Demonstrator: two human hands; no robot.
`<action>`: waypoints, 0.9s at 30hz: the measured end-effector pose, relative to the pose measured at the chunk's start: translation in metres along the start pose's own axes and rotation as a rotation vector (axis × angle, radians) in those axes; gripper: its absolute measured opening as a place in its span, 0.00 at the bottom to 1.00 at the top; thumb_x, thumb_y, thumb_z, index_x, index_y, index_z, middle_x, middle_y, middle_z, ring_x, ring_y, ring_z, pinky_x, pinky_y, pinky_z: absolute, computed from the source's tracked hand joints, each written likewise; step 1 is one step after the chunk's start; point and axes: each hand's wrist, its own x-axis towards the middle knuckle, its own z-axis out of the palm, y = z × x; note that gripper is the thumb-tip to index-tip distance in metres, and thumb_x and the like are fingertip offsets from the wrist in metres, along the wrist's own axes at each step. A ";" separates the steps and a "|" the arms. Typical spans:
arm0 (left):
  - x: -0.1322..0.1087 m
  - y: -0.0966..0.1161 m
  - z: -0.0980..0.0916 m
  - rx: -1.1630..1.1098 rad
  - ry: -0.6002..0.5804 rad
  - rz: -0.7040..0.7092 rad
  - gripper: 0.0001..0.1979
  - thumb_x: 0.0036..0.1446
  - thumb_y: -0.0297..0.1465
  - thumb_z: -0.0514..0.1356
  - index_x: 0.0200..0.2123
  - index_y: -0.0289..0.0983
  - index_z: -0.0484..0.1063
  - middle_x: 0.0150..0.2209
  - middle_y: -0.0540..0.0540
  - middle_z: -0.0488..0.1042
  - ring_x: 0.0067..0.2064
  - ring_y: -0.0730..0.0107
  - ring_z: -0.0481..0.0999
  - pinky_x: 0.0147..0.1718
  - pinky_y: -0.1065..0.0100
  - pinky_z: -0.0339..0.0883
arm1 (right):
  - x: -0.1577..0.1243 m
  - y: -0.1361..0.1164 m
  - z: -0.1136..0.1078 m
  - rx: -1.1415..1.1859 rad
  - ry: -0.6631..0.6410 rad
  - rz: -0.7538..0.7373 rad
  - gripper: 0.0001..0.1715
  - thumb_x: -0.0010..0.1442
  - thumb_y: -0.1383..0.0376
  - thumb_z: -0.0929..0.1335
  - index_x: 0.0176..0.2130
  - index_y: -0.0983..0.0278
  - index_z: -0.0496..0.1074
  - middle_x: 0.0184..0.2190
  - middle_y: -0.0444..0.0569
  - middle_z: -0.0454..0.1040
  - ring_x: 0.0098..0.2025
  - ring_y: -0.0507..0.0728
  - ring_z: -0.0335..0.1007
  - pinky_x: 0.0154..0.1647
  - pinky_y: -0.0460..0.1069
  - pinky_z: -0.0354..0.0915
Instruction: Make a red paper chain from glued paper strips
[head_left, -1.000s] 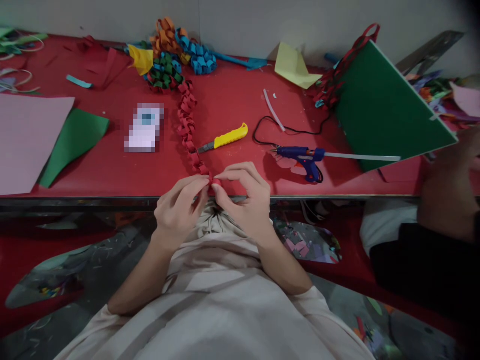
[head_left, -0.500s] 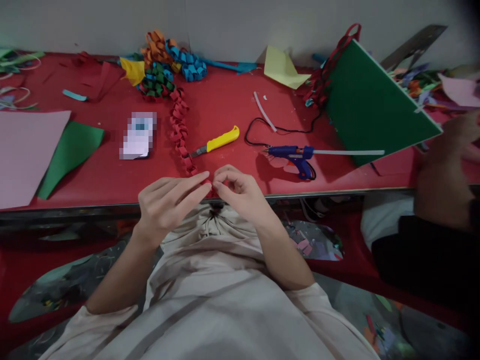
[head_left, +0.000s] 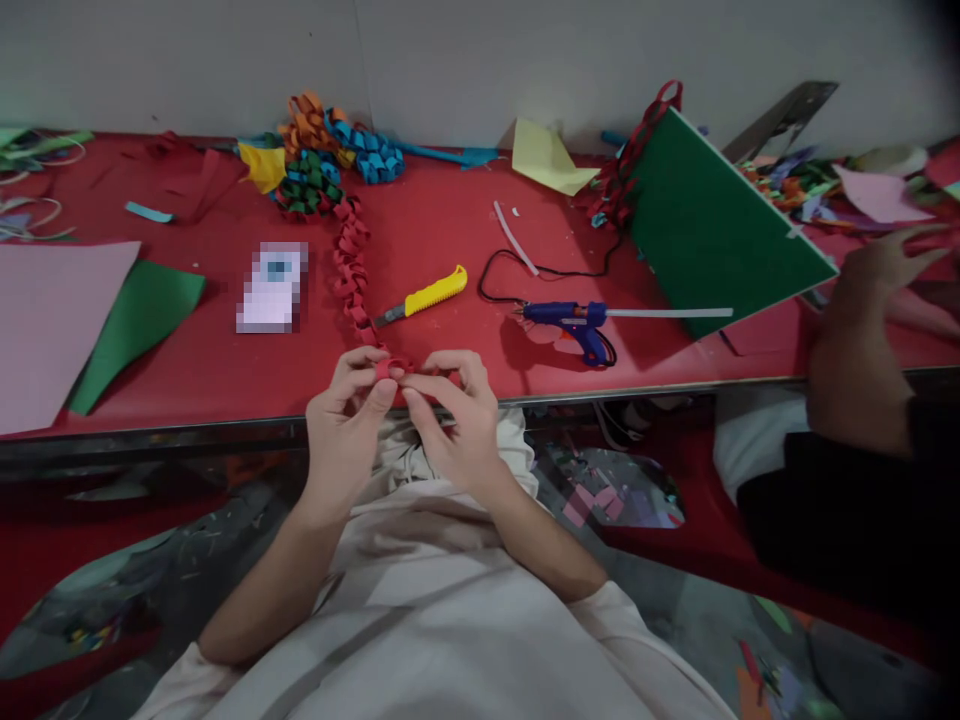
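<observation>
Between my two hands, at the table's front edge, is a red paper ring (head_left: 391, 369) at the near end of a red paper chain (head_left: 350, 262). My left hand (head_left: 349, 405) pinches the ring from the left, thumb in front. My right hand (head_left: 459, 410) closes on the ring's right side with thumb and forefinger. Just beyond them lies a yellow utility knife (head_left: 435, 292), its dark end close to the chain. A blue glue gun (head_left: 566, 315) with a clear glue stick in its back lies to the right.
A blurred phone (head_left: 274, 287), pink paper (head_left: 60, 325) and green paper (head_left: 142, 325) lie left. Orange, blue and green paper chains (head_left: 307, 125) are heaped at the back. A green board (head_left: 720, 225) leans at right, near another person's hand (head_left: 877, 290).
My left hand has turned and curled its fingers, now gripping the red ring, which has come into plain view. My right hand has shifted slightly left and down. The camera view has tilted slightly.
</observation>
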 end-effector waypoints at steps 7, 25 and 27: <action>0.006 -0.002 0.003 -0.067 -0.071 -0.038 0.18 0.61 0.45 0.69 0.29 0.38 0.73 0.50 0.43 0.73 0.51 0.65 0.77 0.53 0.62 0.73 | -0.016 0.005 -0.007 0.089 0.097 -0.017 0.18 0.71 0.64 0.63 0.54 0.57 0.78 0.45 0.53 0.75 0.45 0.58 0.74 0.44 0.55 0.73; 0.007 0.008 -0.004 0.237 -0.099 0.063 0.09 0.60 0.36 0.71 0.30 0.40 0.79 0.39 0.48 0.70 0.40 0.70 0.72 0.40 0.71 0.64 | 0.007 0.023 -0.012 0.048 -0.194 -0.042 0.12 0.70 0.66 0.68 0.53 0.61 0.75 0.49 0.55 0.77 0.53 0.58 0.74 0.56 0.55 0.72; 0.008 0.008 -0.003 0.228 -0.080 0.069 0.08 0.60 0.34 0.71 0.30 0.40 0.80 0.39 0.48 0.70 0.41 0.71 0.72 0.42 0.71 0.65 | 0.008 0.025 -0.014 0.037 -0.164 -0.037 0.11 0.70 0.64 0.69 0.51 0.60 0.77 0.47 0.53 0.78 0.52 0.58 0.74 0.54 0.55 0.72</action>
